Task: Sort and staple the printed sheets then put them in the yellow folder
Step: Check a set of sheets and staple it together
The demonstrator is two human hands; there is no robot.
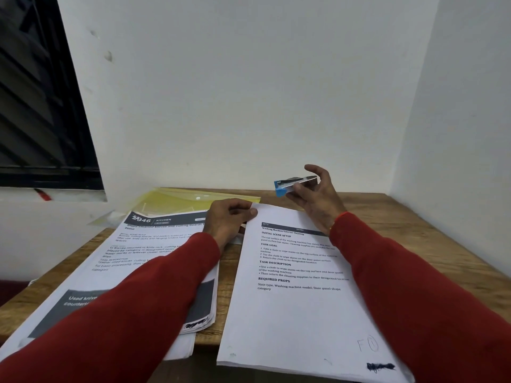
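Two sets of printed sheets lie on the wooden table (pixel 401 217). The right set (pixel 298 305), headed "Washing Machine Exterior Cleaning", lies in front of me. My left hand (pixel 229 217) pinches its top left corner. Above the set's top edge, my right hand (pixel 318 192) holds a small blue and silver stapler (pixel 293 183) in the air, its blue end pointing left. The left stack (pixel 143 261), headed "Kitchen", lies under my left forearm. The yellow folder (pixel 177 201) lies flat at the back of the table, partly under the left stack.
White walls close the table in at the back and right. A dark window (pixel 41 106) with a white sill is at the left. The sheets overhang the table's near edge.
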